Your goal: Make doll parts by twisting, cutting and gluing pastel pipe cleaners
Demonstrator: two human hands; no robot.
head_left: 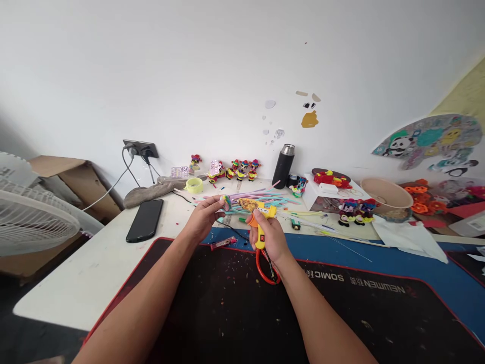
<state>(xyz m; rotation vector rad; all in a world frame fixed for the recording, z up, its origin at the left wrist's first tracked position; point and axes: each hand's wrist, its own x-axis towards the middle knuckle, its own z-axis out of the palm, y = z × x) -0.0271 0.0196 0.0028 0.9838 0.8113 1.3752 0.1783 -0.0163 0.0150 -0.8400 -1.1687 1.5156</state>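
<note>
Our left fingers [214,203], pinching a rounded multicoloured piece [227,202], should avoid the yellow plastic glue gun [269,211] our right fingers [262,223] grip.

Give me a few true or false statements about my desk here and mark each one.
1. The right hand holds a yellow glue gun. True.
2. The left hand is empty. False: the left hand pinches a small multicoloured piece.
3. A dark phone lies on the white table. True.
4. The black bottle lies on its side. False: the black bottle stands upright.
5. A fan shows at the left edge of the view. True.
</note>
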